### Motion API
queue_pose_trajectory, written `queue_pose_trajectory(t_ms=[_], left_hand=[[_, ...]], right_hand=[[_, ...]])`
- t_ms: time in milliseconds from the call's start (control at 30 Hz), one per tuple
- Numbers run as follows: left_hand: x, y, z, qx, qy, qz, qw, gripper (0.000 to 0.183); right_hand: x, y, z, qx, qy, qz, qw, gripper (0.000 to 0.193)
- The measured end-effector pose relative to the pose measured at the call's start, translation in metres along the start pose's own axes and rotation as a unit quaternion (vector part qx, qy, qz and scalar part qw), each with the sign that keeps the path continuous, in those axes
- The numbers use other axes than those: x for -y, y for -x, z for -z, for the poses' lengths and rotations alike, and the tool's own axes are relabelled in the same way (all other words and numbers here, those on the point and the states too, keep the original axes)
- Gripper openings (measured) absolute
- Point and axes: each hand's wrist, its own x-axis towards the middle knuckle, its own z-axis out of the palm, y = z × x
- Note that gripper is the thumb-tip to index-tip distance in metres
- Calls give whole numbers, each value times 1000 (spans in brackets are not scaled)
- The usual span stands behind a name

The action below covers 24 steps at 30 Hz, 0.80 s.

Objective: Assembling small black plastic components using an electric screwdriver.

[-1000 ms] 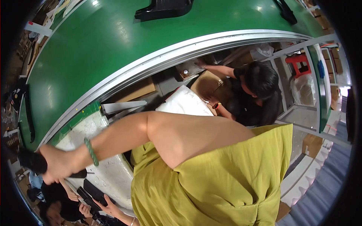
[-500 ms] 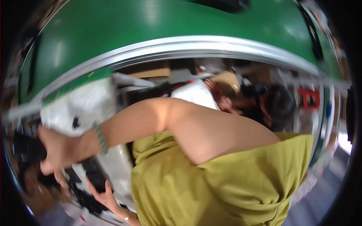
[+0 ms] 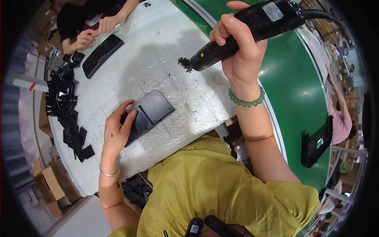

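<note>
My right hand (image 3: pixel 244 55) is wrapped round a black corded electric screwdriver (image 3: pixel 221 49). It slants down to the left, its lower end at a small pile of black screws (image 3: pixel 184 62); whether it touches them I cannot tell. My left hand (image 3: pixel 118 128) grips the near-left part of a dark grey plastic casing (image 3: pixel 157 106), thumb and fingers lying on it. The casing has a flat, round-cornered section and a recessed one, partly hidden under my fingers. Beneath it is a white, plastic-wrapped work surface (image 3: pixel 166 43).
A second dark casing (image 3: pixel 102 55) lies at the far left by a co-worker's hands (image 3: pixel 98 33). Several black plastic pieces (image 3: pixel 65 102) are heaped along the left edge. On the right, a green conveyor belt (image 3: pixel 292 87) carries a black casing (image 3: pixel 317 142).
The view has swung from the belt to the white surface. My right arm, earlier stretched across to the left, is now on the right with the screwdriver. The left hand is on the casing.
</note>
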Motion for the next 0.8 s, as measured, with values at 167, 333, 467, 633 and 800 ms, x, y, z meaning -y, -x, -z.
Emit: queue_pose_trajectory(t_ms=[167,333,467,633,800], left_hand=[[5,-6,-17,6,139,6,990,22],[-10,-8,-16,68,107,19,992,30],[-15,-9,-12,25,21,-75,997,37],[-30,-41,-12,-38,7,-206,978,37],[-41,-61,-32,-73,17,-334,939,25]], right_hand=[[-45,-7,0,65,30,-5,997,25],[-76,-8,0,60,15,-41,997,25],[-69,-9,0,47,-14,-31,998,25],[-29,4,-10,75,-65,-54,994,27],[-4,13,-9,144,-143,-39,978,31]])
